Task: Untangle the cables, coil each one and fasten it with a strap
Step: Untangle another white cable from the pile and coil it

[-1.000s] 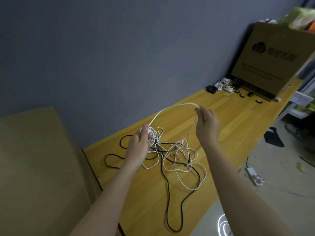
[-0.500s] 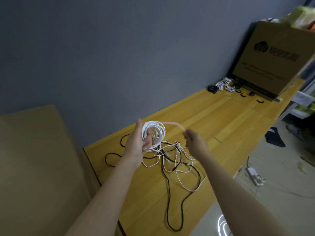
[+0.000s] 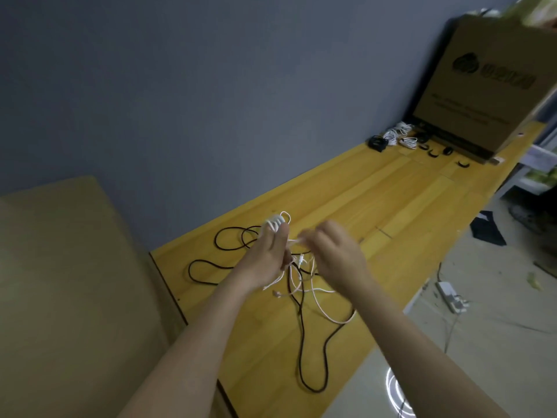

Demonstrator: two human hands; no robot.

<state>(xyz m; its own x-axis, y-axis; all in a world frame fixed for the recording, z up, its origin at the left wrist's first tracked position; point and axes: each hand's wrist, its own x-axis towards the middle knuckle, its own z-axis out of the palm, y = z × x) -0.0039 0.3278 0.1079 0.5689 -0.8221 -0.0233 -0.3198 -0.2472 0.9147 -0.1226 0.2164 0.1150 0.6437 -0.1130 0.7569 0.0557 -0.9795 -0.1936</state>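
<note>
While both forearms reach over the wooden table (image 3: 376, 206), the left hand (image 3: 268, 254) holds a small coil of white cable (image 3: 275, 221), its loops showing above the thumb, fingers wrapped round the bundle. Right hand (image 3: 334, 251) sits just beside it, blurred; fingers curled, apparently pinching the same cable's loose run, though the exact grip is hard to tell. Below the hands, slack white cable trails onto the table, crossing a black cable (image 3: 301, 327) that sprawls in wide loops. Far end of table: several coiled white cables (image 3: 398, 135), small black straps (image 3: 434, 152), all beside a tilted cardboard box (image 3: 494, 86). Grey wall (image 3: 211, 86) behind.
</note>
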